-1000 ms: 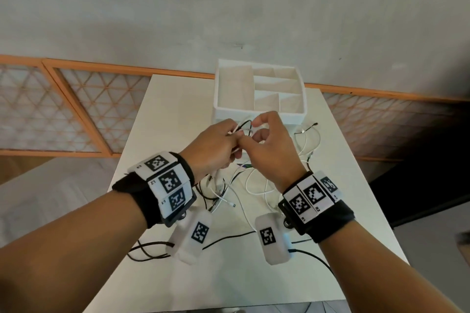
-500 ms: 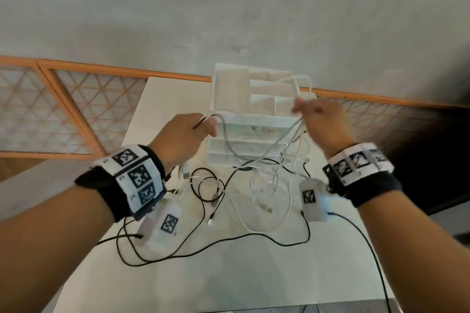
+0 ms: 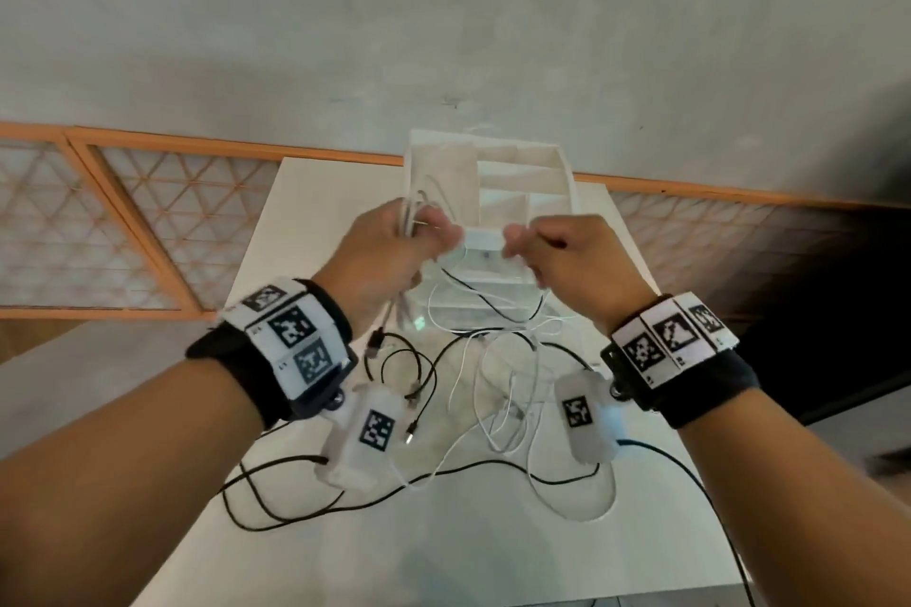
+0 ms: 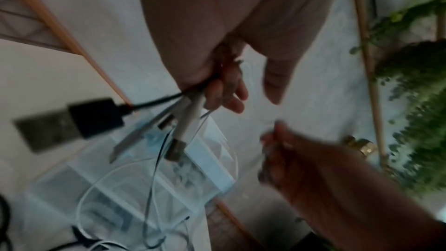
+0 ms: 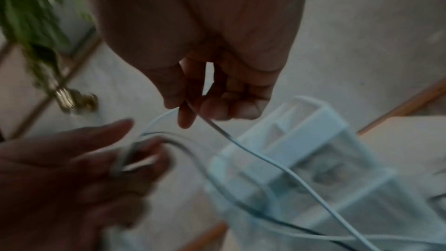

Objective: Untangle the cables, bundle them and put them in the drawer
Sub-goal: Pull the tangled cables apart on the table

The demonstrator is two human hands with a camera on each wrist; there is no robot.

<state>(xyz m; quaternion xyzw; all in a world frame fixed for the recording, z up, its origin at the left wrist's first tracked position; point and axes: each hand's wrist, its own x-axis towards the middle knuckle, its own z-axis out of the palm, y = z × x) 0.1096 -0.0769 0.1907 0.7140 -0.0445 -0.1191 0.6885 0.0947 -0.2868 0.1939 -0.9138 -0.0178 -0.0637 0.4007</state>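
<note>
Raised in front of the white drawer unit (image 3: 564,173), my left hand (image 3: 426,232) grips a bunch of cable ends. White loops (image 3: 419,205) stick up from that fist. In the left wrist view a black USB plug (image 4: 72,121) and a white plug (image 4: 187,127) hang below my left hand (image 4: 224,93). Close to its right, my right hand (image 3: 517,246) pinches a white cable (image 5: 265,161) between thumb and fingers (image 5: 185,119). This cable runs down to a tangle of black and white cables (image 3: 493,384) on the table. The top drawer is open, and its compartments show.
The white table (image 3: 305,222) has its near edge at the bottom and a free strip on the left. A black cable (image 3: 276,508) loops near the front left. An orange lattice rail (image 3: 148,222) runs behind the table, and a plant (image 4: 422,102) stands beyond it.
My hands were spread wide with a white cable stretched between them. They have come together in front of the drawer, and cable loops now stand above my left fist.
</note>
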